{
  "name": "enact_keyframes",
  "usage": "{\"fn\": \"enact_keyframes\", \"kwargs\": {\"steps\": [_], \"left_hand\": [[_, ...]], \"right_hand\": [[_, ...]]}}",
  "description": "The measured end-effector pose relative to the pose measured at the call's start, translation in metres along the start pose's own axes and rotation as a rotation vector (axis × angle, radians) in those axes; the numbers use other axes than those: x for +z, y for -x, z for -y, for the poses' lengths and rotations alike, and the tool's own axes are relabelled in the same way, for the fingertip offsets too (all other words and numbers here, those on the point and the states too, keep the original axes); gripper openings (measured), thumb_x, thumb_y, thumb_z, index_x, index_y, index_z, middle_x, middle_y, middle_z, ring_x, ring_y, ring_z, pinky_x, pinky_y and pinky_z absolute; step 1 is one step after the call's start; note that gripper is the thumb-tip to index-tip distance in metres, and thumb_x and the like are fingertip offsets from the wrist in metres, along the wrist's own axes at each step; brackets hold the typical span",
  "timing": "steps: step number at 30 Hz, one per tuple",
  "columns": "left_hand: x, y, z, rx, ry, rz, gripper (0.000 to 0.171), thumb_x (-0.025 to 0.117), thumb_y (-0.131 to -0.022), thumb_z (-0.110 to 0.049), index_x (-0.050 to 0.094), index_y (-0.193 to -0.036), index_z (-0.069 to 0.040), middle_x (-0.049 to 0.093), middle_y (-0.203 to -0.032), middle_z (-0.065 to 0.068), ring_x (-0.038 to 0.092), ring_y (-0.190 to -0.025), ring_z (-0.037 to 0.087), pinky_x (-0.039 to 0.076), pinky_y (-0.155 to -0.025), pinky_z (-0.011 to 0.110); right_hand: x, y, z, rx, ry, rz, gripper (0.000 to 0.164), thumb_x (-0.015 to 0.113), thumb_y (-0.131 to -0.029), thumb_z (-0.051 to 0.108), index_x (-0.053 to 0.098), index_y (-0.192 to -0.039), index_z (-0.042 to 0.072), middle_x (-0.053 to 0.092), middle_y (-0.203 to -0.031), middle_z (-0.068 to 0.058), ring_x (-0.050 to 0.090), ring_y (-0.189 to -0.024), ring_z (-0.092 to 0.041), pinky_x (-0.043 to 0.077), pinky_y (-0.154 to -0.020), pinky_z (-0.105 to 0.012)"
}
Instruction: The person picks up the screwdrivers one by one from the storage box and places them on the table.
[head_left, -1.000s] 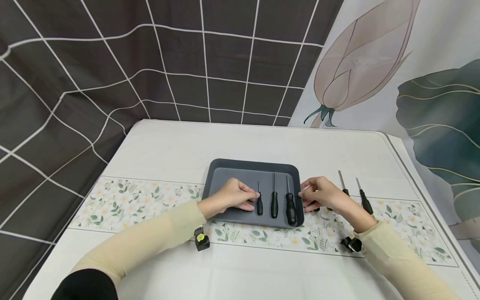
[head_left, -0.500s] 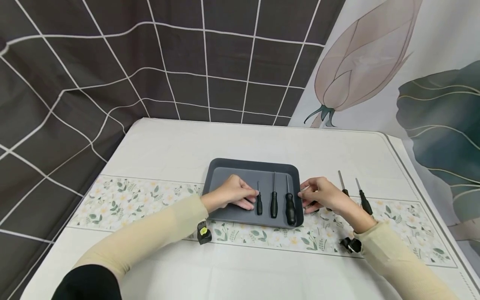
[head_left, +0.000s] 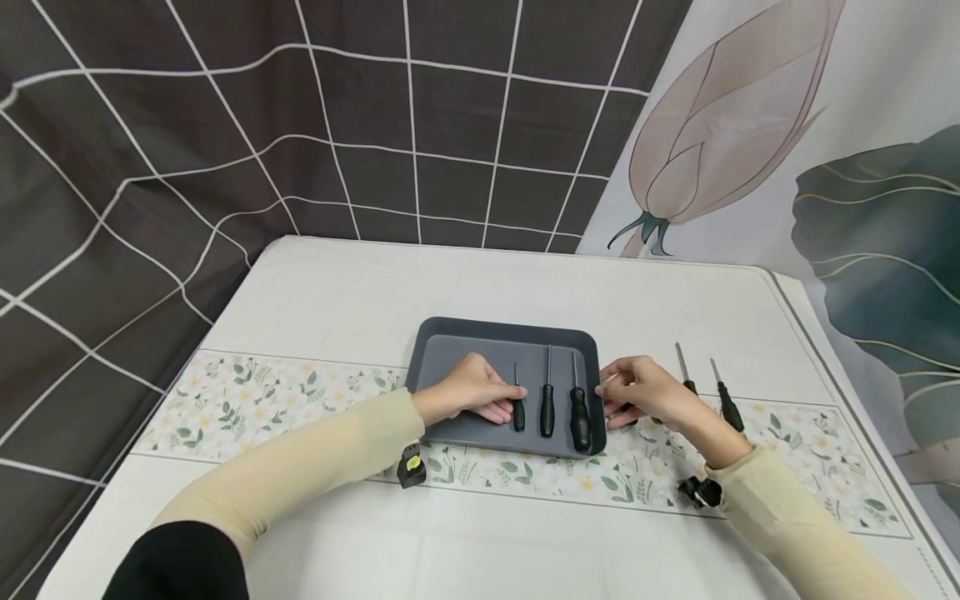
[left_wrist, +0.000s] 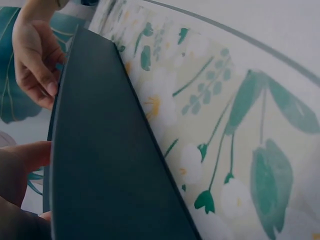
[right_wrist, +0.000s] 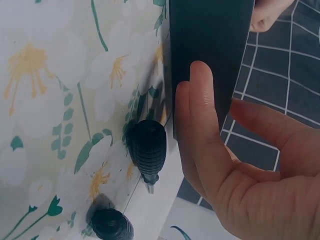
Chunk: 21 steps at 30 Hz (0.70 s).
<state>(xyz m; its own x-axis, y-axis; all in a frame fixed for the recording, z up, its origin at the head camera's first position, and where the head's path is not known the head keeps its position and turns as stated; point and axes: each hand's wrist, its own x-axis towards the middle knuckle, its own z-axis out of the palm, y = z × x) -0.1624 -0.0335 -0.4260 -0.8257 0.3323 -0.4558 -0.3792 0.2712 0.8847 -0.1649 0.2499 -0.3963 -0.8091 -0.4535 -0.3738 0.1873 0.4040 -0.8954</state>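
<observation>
Tray (head_left: 483,346) on a table (head_left: 360,550), three screwdrivers (head_left: 547,412) in it visible only from the head, two ridged handles (right_wrist: 150,150) beside it clear from the right wrist, right hand (head_left: 641,390) pinching its rim, left hand (head_left: 474,390) at the smallest screwdriver (head_left: 519,416), whether gripping unclear.

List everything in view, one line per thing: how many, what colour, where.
Tray: one, dark grey, on the table cover.
Screwdrivers: three, black-handled, side by side in the tray's right half.
Other screwdrivers: at least two, black-handled, right of the tray; more may be partly hidden there.
Table cover: one, white with a floral band, under the tray.
Grid-patterned cloth: one, dark with white lines, behind and left.
Flower-patterned cloth: one, pale with pink and blue-green, at right.
Wrist devices: two, black, one at each wrist.
Sleeves: two, pale yellow, on the forearms.
Left hand: one, over the tray, fingertips at the smallest screwdriver.
Right hand: one, at the tray's right end, fingers against its outer wall.
</observation>
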Motion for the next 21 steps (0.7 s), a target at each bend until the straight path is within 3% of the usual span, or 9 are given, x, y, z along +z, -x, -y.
{"fn": "enact_keyframes", "kwargs": {"steps": [14,21], "left_hand": [[0.0044,-0.0016,-0.0019,0.036,-0.145,-0.046,0.025,0.083,-0.084,-0.016,0.071,-0.077,0.004,0.069,-0.064,0.016,0.063,-0.044,0.012,0.062,-0.052,0.028],[0.0042,-0.005,-0.0014,0.036,-0.157,-0.048,0.022,0.082,-0.084,-0.011,0.069,-0.074,0.005,0.068,-0.061,0.015,0.063,-0.043,0.012,0.062,-0.051,0.027]], "right_hand": [[0.0008,-0.0002,-0.0002,0.004,-0.007,0.005,0.038,0.054,-0.1,-0.004,0.039,-0.129,-0.024,0.059,-0.094,-0.02,0.068,-0.075,-0.025,0.065,-0.069,-0.043],[0.0007,-0.0004,0.0001,0.001,0.003,0.005,0.039,0.054,-0.1,-0.004,0.038,-0.129,-0.025,0.059,-0.095,-0.02,0.067,-0.075,-0.025,0.065,-0.069,-0.042]]}}
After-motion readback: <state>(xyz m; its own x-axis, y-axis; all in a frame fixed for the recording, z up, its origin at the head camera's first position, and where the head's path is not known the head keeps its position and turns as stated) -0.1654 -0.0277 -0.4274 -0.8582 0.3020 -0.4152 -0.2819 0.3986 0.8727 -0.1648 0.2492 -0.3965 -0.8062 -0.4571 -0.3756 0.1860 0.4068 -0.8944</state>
